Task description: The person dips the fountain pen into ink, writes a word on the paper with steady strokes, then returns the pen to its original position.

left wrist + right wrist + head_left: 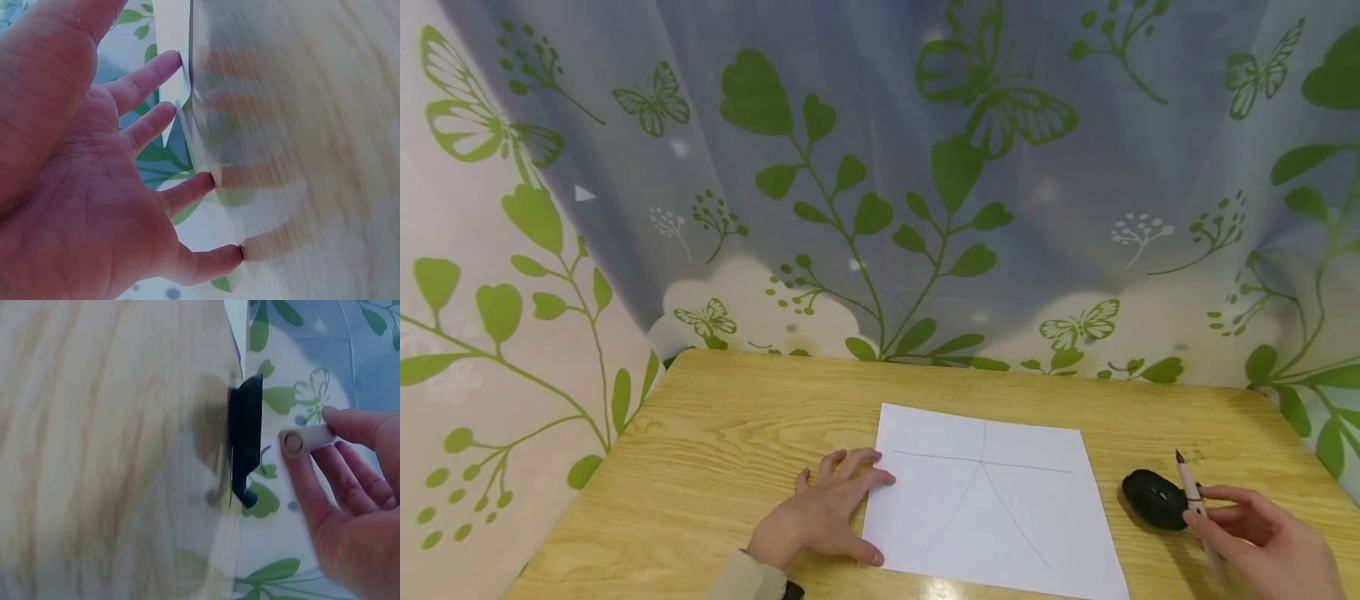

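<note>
A white sheet of paper [1000,517] lies on the table with thin dark lines drawn on it: one across, a short one upward and two slanting down from the crossing. My left hand [827,517] is spread at the sheet's left edge, thumb and some fingertips on the paper, the others on the wood. My right hand [1270,533] pinches a pale brush pen [1192,492] whose dark pointed tip faces the back of the table. Just left of the pen sits a glossy black oval dish [1153,500], shown in profile in the right wrist view.
The wooden table [737,417] runs back to a curtain [865,167] printed with green leaves and butterflies, which also hangs along the left and right sides. A few dark specks [1195,455] mark the wood behind the dish.
</note>
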